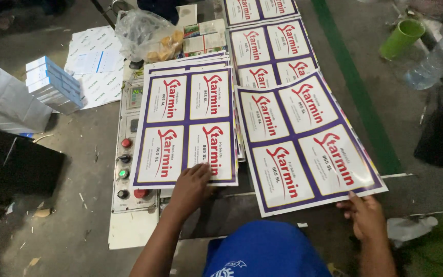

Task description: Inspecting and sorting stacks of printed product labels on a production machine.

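Observation:
My left hand (pixel 189 187) lies flat on the near edge of a stack of printed label sheets (pixel 185 128), each sheet purple-bordered with white labels and red lettering. My right hand (pixel 367 215) grips the near right corner of a single label sheet (pixel 306 141) of the same kind, lifted slightly and tilted to the right of the stack. More such sheets (pixel 270 48) lie farther back. My blue-clad knee (pixel 265 251) shows at the bottom.
A control panel (pixel 129 154) with red, green and black buttons sits left of the stack. A pile of small blue-white boxes (pixel 55 84) lies at left, a clear plastic bag (pixel 147 36) at back. A green cup (pixel 401 38) and a plastic bottle (pixel 437 59) stand at right.

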